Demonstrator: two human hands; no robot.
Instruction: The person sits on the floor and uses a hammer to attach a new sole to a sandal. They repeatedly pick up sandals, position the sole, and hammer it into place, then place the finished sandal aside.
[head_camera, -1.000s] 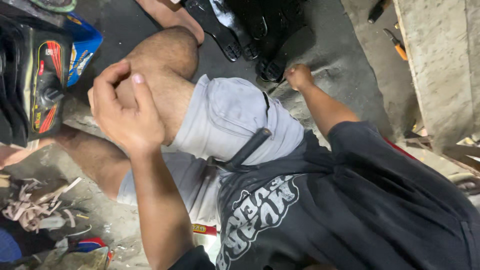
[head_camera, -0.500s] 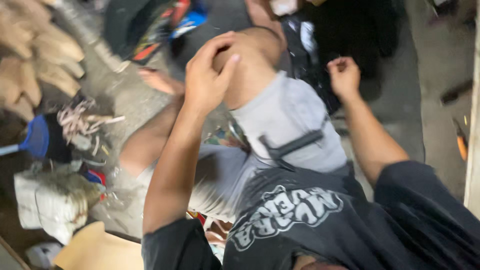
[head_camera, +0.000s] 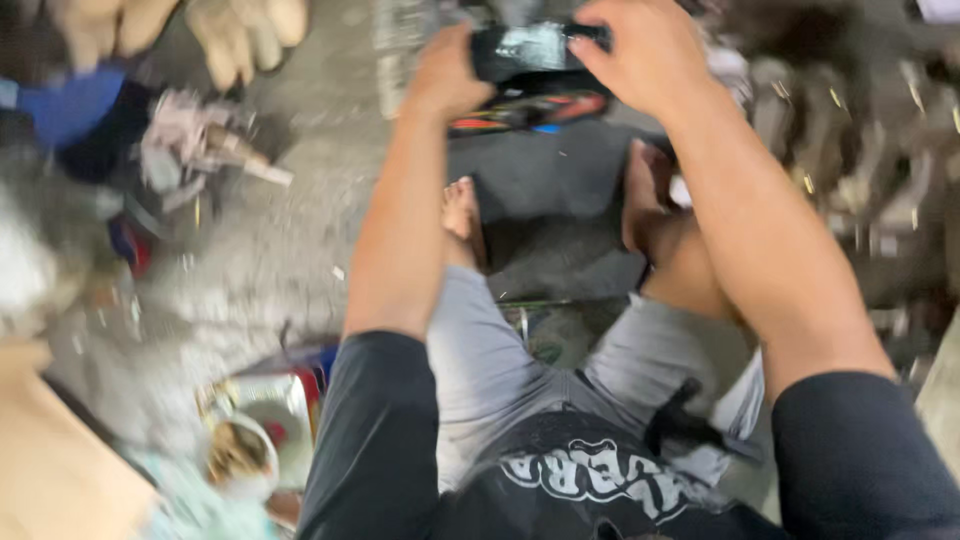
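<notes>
I sit on the floor with both arms stretched forward between my knees. My left hand (head_camera: 447, 75) and my right hand (head_camera: 632, 55) both grip a glossy black object (head_camera: 530, 50) with red and blue parts under it, at the top middle of the head view. My bare feet (head_camera: 462, 215) rest on a dark mat (head_camera: 545, 185) just below it. The picture is blurred, so the object's exact kind is unclear.
Pale wooden shoe forms (head_camera: 235, 30) lie at the top left, beside a blue object (head_camera: 65, 105) and a tangle of scraps (head_camera: 200, 145). A small tin with a round lid (head_camera: 250, 430) sits by my left hip. Dark cluttered items (head_camera: 860, 130) fill the right side.
My left hand has left my knee and my right hand has left the floor. Both reached forward and took hold of the black object. The view has swung to face forward.
</notes>
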